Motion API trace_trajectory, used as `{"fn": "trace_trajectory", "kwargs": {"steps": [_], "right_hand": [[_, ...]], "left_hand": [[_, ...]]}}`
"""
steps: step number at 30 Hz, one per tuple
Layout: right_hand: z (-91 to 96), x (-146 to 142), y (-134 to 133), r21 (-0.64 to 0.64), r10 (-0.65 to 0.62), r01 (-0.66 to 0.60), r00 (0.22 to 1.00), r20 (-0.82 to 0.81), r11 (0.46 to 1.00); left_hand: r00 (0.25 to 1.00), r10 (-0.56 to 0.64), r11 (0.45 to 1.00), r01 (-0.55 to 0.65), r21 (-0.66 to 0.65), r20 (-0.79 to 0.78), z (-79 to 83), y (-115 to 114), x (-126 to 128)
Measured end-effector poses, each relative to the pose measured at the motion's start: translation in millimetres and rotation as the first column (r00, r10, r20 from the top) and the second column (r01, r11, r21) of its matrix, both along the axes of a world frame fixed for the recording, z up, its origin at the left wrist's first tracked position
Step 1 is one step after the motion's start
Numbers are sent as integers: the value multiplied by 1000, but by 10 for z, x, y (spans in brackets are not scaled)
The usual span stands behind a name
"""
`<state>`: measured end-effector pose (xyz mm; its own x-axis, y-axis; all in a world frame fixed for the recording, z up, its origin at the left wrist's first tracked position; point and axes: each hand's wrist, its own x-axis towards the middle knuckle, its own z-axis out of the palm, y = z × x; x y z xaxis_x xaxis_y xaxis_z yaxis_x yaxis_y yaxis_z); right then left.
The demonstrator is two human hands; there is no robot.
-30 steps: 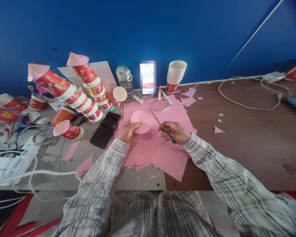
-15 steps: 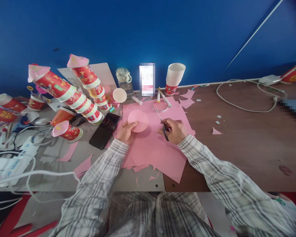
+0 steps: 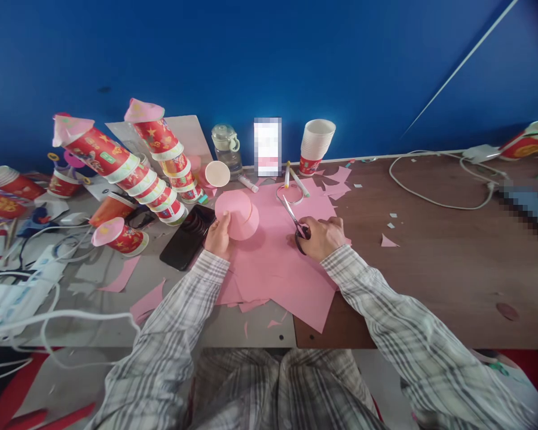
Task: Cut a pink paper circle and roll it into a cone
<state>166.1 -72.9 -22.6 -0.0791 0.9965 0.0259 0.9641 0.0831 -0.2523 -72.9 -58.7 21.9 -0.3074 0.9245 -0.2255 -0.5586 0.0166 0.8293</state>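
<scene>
Between the thumb and fingers of my left hand (image 3: 219, 236) is a round pink paper disc (image 3: 237, 216). A cut line or overlapping edge runs inward from its right side, so one part stands a little apart from the other. My right hand (image 3: 323, 237) grips black-handled scissors (image 3: 301, 230), their blades pointing up and left, slightly parted, with nothing between them. Both hands are above large pink paper sheets (image 3: 291, 275) spread on the table. A ring-shaped item (image 3: 291, 192) lies on the sheets just beyond the scissor tips.
Stacked red paper-cup towers (image 3: 134, 173) with pink tops stand at the left. A black phone (image 3: 183, 245) lies by my left wrist. Behind are a water bottle (image 3: 226, 149), a lit screen (image 3: 268, 146), markers (image 3: 298, 179) and stacked cups (image 3: 316, 146). Cables (image 3: 439, 203) run at the right.
My left hand has moved slightly left with the paper disc, which is turned so that its overlapping edge now shows. The scissor blades have parted a little in my right hand.
</scene>
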Motion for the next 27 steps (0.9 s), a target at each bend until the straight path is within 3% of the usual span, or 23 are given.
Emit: {"fn": "trace_trajectory", "kwargs": {"steps": [7, 12, 16, 20, 27], "right_hand": [[-142, 51, -14, 136, 78, -75, 997, -21, 988], [-235, 60, 29, 208, 39, -23, 997, -69, 978], [-174, 6, 0, 156, 37, -28, 998, -59, 987], [-67, 28, -13, 74, 67, -61, 994, -85, 995], [116, 182, 138, -45, 78, -83, 992, -98, 996]], "left_hand": [[997, -63, 998, 63, -7, 45, 7, -26, 20], [992, -64, 996, 57, 62, 106, 134, 9, -103], [984, -23, 998, 11, 68, 177, 189, 64, -227], [983, -48, 997, 38, 63, 179, 156, 90, -266], [978, 14, 1000, -15, 6, 209, 140, 129, -335]]}}
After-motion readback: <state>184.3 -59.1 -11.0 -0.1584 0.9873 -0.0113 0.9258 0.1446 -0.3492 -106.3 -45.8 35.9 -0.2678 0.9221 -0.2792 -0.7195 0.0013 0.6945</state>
